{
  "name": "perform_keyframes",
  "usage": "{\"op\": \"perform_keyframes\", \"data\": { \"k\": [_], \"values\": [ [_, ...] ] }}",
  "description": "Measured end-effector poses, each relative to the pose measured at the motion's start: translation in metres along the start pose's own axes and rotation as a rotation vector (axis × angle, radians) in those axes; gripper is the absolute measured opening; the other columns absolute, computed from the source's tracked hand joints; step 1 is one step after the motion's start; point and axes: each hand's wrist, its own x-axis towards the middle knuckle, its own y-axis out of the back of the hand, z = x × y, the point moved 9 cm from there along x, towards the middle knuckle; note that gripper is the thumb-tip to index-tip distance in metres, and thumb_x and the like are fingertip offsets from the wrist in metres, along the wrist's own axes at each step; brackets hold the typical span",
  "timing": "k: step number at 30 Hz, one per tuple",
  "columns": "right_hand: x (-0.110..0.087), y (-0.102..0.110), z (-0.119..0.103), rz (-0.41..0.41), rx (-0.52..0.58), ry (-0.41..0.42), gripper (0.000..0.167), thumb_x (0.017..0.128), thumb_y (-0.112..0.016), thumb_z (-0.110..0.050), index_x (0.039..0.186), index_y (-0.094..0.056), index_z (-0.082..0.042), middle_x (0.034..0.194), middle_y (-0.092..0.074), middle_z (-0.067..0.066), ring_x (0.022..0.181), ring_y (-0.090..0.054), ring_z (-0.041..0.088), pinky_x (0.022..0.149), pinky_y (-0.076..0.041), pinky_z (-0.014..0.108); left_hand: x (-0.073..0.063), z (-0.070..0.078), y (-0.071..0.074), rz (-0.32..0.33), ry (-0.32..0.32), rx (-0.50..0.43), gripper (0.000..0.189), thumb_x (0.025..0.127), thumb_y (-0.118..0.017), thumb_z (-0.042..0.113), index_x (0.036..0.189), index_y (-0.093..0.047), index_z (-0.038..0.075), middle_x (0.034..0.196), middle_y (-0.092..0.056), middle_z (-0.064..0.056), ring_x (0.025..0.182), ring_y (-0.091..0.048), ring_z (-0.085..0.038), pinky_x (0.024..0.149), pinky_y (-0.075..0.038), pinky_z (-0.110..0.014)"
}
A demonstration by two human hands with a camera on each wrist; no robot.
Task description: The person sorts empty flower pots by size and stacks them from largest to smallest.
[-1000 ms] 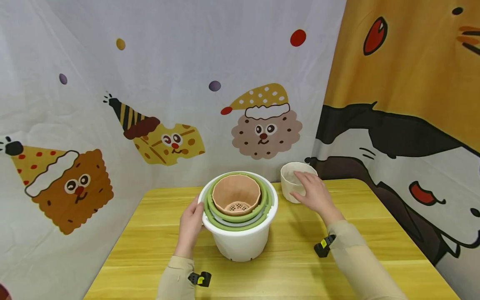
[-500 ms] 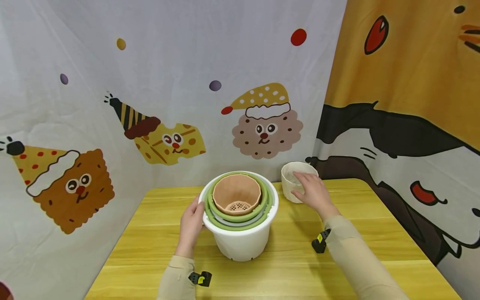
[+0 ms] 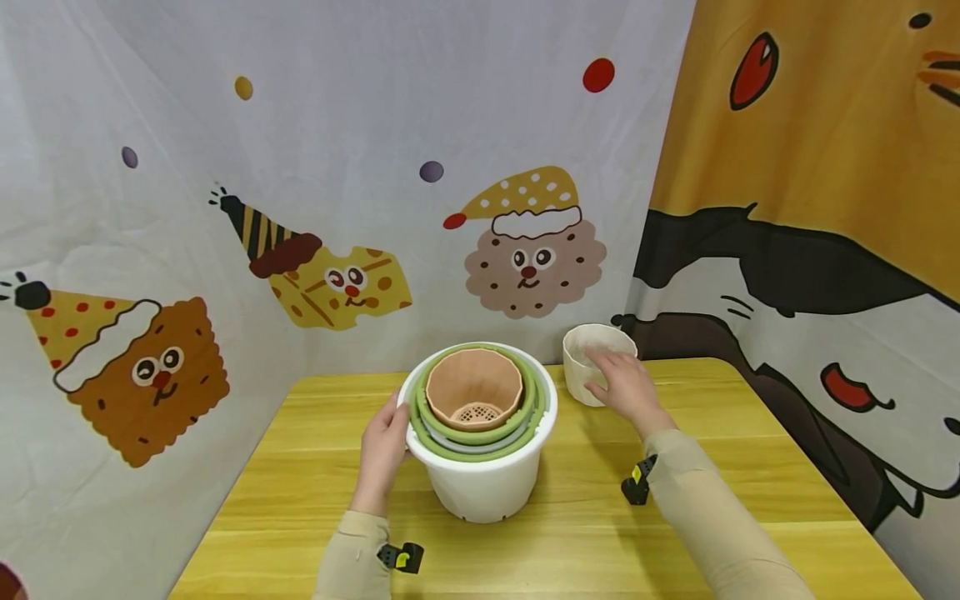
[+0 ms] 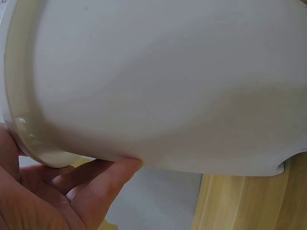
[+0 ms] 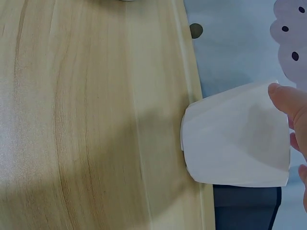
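A large white flowerpot [image 3: 483,487] stands on the table. Nested inside it are green and grey pots, with a terracotta-coloured pot [image 3: 474,383] with a perforated bottom innermost. My left hand [image 3: 382,450] grips the white rim from the left side; the left wrist view shows a fingertip [image 4: 129,165] against the outer wall. Farther back on the right, a small cream flowerpot [image 3: 577,375] stands upright. Over its near right rim lies my right hand [image 3: 626,387], fingers fairly straight over the mouth, blurred, and the thumb [image 5: 288,98] by the outer wall. Contact with the wall is unclear.
The wooden table [image 3: 285,500] ends at the back against a white curtain [image 3: 337,125] printed with cartoon snacks. An orange curtain with animal drawings [image 3: 810,150] hangs along the right. The small cream pot stands close to the table's back edge.
My right wrist has shifted slightly left, and the right fingers now look blurred over the cream pot's mouth. My left hand and the pots have stayed in place.
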Motion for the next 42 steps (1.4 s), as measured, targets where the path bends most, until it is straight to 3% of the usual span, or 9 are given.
{"op": "perform_keyframes", "data": {
  "k": [10, 23, 42],
  "values": [
    [-0.002, -0.004, 0.000, -0.015, -0.031, -0.003, 0.058, 0.085, -0.078, -0.019, 0.137, -0.057, -0.005, 0.125, -0.064, 0.022, 0.118, -0.054, 0.044, 0.107, -0.036, 0.059, 0.001, 0.000, 0.001, 0.010, 0.000, 0.008, 0.047, 0.103, -0.047, 0.030, 0.148, -0.049, 0.013, 0.150, -0.044, -0.012, 0.082, -0.066, -0.018, 0.066, -0.060, -0.036],
    [-0.006, -0.006, 0.000, 0.066, -0.015, 0.023, 0.042, 0.083, -0.076, -0.002, 0.124, -0.068, -0.008, 0.116, -0.069, 0.015, 0.107, -0.061, 0.039, 0.096, -0.045, 0.055, 0.000, 0.000, 0.000, 0.011, 0.006, 0.008, 0.048, 0.103, -0.048, 0.030, 0.148, -0.049, 0.013, 0.149, -0.046, -0.013, 0.084, -0.067, -0.019, 0.066, -0.060, -0.034],
    [-0.015, -0.004, 0.008, 0.083, -0.007, -0.078, 0.035, 0.086, -0.071, 0.001, 0.117, -0.073, -0.013, 0.112, -0.072, 0.009, 0.101, -0.063, 0.035, 0.092, -0.047, 0.054, 0.000, -0.001, 0.001, 0.011, 0.004, -0.003, 0.048, 0.104, -0.047, 0.029, 0.148, -0.047, 0.012, 0.148, -0.047, -0.015, 0.090, -0.066, -0.020, 0.068, -0.059, -0.032]
  ]
}}
